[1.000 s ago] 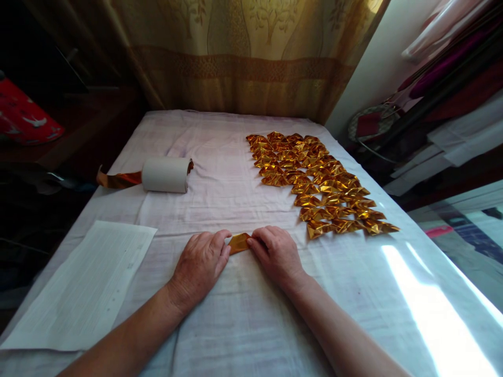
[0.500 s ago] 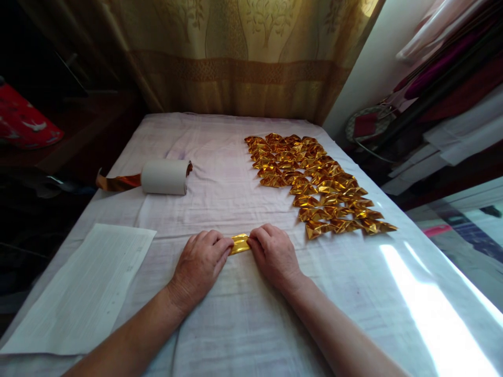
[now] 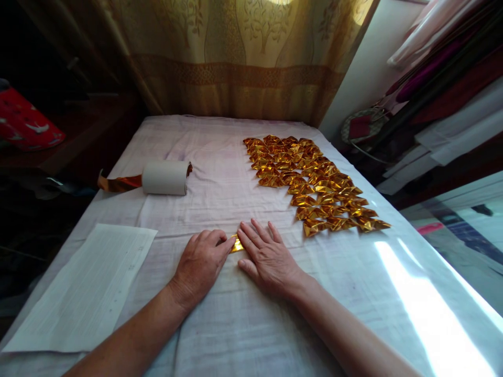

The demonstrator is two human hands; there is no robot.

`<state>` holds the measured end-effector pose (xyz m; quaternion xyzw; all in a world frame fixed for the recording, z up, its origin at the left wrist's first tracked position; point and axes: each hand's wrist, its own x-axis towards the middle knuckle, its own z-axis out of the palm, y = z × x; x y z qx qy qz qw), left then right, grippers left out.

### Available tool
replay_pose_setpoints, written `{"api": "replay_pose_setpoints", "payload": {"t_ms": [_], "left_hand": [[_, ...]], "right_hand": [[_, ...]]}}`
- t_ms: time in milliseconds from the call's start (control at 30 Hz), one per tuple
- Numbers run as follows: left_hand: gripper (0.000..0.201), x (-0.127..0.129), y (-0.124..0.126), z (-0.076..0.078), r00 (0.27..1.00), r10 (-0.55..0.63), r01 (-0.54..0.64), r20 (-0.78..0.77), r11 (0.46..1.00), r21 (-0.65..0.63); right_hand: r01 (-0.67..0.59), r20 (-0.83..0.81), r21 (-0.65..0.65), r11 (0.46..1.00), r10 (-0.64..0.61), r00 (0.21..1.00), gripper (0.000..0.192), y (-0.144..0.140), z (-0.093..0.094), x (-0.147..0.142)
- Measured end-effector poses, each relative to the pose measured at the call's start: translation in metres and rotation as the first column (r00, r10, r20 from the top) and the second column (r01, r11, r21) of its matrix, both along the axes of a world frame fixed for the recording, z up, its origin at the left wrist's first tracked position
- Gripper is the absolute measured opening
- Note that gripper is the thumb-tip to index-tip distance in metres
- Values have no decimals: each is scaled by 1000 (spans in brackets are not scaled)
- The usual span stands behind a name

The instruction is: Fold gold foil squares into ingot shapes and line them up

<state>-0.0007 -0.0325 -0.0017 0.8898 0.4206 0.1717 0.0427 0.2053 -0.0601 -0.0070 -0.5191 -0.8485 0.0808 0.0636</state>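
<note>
Gold foil (image 3: pixel 237 245) lies, as I see remotely, pinched in the left hand (image 3: pixel 201 260) and partly beneath the splayed right hand (image 3: pixel 268 257), likely to keep it flat.

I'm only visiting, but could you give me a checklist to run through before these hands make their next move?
1. Small, shiny gold foil strip held at its left end by the left hand: ok.
2. Right hand flat over the strip's right end, fingers spread: ok.
3. Strip's right end lying neatly: cannot tell, the right hand hides it.
4. Rows of folded, pointed gold foil pieces clear of both hands: ok.
5. Pale grey cylindrical roll clear of both hands: ok.
6. White printed paper sheet untouched by the left forearm: cannot tell.
</note>
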Motion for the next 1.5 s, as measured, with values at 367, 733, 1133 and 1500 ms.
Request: {"api": "replay_pose_setpoints", "payload": {"t_ms": [367,733,1133,1500], "left_hand": [[22,0,0,-1,1000,9,-9,-12,1000,4],[17,1,0,0,1000,-5,5,-11,1000,2],[20,-19,8,1,993,-111,112,29,993,-28],[17,-20,-8,40,951,-56,26,-304,995,-101]], "right_hand": [[110,99,35,993,-113,989,56,-13,0,28],[77,100,140,987,-92,991,63,-12,6,22],[57,13,-44,997,-56,998,62,-10,2,3],[89,1,-63,994,-89,996,63,-9,4,-1]]}}
